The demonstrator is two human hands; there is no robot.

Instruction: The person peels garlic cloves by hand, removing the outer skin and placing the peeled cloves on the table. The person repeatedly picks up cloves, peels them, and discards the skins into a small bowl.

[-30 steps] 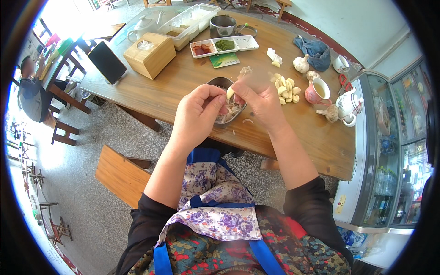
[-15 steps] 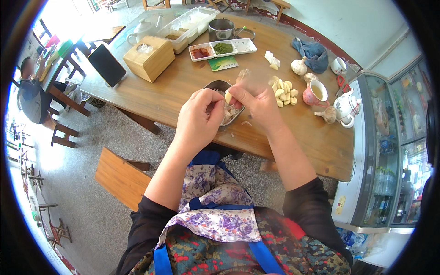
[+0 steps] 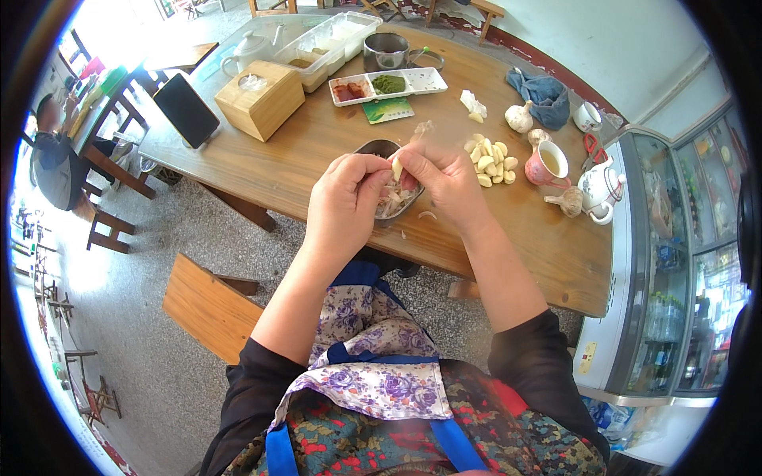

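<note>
In the head view, a clove (image 3: 397, 167) is held above the near part of a bowl (image 3: 379, 147), pinched at the fingertips of both the left hand (image 3: 343, 198) and the right hand (image 3: 450, 189); the fingers are nearly closed on it. Peels (image 3: 389, 205) are contained in the bowl, which is set on the worktop (image 3: 500, 246). Right of the bowl, peeled cloves (image 3: 492, 162) are heaped, with a cup (image 3: 546, 166) and a teapot (image 3: 601, 189) placed farther right. Beyond the bowl, a sauce tray (image 3: 429, 80) is set.
</note>
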